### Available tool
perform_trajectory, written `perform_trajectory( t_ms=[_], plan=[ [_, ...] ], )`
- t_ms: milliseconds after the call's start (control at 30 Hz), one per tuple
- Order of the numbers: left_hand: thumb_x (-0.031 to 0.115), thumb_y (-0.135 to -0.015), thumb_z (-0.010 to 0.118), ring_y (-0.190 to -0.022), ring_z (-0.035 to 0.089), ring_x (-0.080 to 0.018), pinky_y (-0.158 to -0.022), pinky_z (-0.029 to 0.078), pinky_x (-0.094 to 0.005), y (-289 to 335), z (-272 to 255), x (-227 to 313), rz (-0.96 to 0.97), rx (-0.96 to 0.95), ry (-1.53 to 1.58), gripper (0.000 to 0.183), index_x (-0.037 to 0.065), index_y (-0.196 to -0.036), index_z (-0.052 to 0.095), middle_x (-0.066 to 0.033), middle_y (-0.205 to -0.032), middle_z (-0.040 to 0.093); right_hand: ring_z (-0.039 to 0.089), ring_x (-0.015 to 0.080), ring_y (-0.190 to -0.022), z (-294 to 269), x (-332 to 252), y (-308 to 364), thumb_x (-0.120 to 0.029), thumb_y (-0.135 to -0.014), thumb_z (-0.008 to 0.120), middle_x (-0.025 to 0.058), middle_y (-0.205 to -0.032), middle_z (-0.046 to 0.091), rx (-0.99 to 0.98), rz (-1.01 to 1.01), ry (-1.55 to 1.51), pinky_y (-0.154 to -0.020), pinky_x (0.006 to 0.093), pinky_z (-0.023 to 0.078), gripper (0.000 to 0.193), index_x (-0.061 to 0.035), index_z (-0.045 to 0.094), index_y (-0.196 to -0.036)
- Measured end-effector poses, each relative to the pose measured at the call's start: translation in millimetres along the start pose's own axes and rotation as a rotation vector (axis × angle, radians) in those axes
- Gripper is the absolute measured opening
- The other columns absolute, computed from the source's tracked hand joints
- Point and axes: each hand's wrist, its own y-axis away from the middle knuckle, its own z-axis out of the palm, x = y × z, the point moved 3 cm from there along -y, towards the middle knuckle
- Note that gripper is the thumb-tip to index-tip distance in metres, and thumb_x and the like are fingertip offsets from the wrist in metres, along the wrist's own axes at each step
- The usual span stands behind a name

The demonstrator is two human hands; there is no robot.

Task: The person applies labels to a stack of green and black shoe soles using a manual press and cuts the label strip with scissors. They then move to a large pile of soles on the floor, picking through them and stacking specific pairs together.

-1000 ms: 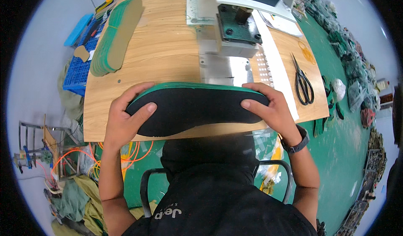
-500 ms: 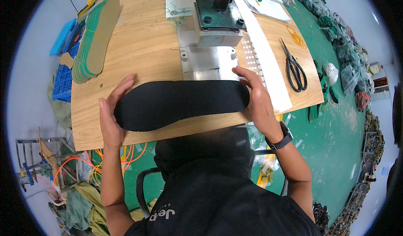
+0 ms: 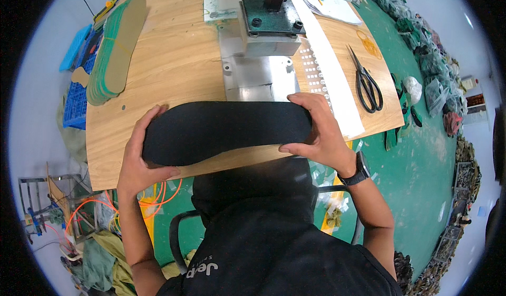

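A black shoe insole (image 3: 226, 130) lies crosswise in front of me, above the near edge of the table, its broad end to the left. My left hand (image 3: 141, 156) wraps round the broad end, thumb along the near edge and fingers at the far side. My right hand (image 3: 321, 132) grips the narrower end the same way, thumb below and fingers above. Just beyond the insole is the metal base plate (image 3: 258, 74) of a press, with its metal block (image 3: 271, 45) above. The fingers' undersides are hidden.
A banded stack of tan and green insoles (image 3: 118, 51) lies at left, beside a blue basket (image 3: 77, 98). On the right are black-handled scissors (image 3: 365, 85), a white strip (image 3: 329, 59), a label sheet (image 3: 314, 72) and a yellow band (image 3: 369, 44). Papers (image 3: 332, 6) lie behind.
Both hands have closed from flat against the insole's ends to a grip, thumbs now along its near edge. The insole has stayed nearly in place.
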Motion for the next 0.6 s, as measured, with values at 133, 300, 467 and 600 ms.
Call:
perform_trajectory(
  t_ms=[133, 300, 467, 600],
  plan=[
    [0.011, -0.042, 0.083, -0.121, 0.048, -0.0284, -0.103, 0.034, -0.0361, 1, -3, -3, 0.000, -0.023, 0.020, 0.096, 0.004, -0.130, 0.046, -0.0141, -0.128, 0.052, 0.047, 0.0327, -0.107, -2, -4, 4, -0.028, -0.059, 0.084, 0.0164, -0.115, 0.050, -0.002, 0.061, 0.019, -0.094, 0.0396, 0.038, 0.079, -0.0009, 0.046, -0.122],
    [0.007, -0.043, 0.082, -0.120, 0.049, -0.0287, -0.103, 0.035, -0.0363, 4, -5, 0, 0.020, -0.029, -0.162, 0.099, 0.006, -0.134, 0.041, -0.0146, -0.127, 0.052, 0.047, 0.0331, -0.102, -5, -5, 11, -0.030, -0.059, 0.084, 0.0168, -0.111, 0.050, 0.002, 0.121, 0.071, -0.091, 0.0404, 0.039, 0.080, 0.0002, 0.045, -0.122],
    [0.005, -0.046, 0.080, -0.121, 0.048, -0.0288, -0.103, 0.035, -0.0363, 3, -1, 5, -0.093, 0.025, -0.152, 0.109, 0.009, -0.143, 0.028, -0.0144, -0.129, 0.051, 0.047, 0.0342, -0.100, -7, -3, 2, -0.031, -0.065, 0.081, 0.0193, -0.108, 0.051, -0.064, 0.060, 0.116, -0.088, 0.0399, 0.040, 0.076, 0.0020, 0.044, -0.123],
    [0.003, -0.048, 0.079, -0.121, 0.048, -0.0288, -0.104, 0.035, -0.0363, 4, -2, 2, -0.111, 0.026, -0.143, 0.111, 0.010, -0.144, 0.025, -0.0139, -0.130, 0.051, 0.047, 0.0347, -0.099, -10, -6, 0, -0.029, -0.069, 0.078, 0.0203, -0.105, 0.051, -0.051, -0.014, 0.154, -0.087, 0.0397, 0.040, 0.074, 0.0042, 0.042, -0.124]
  ],
)
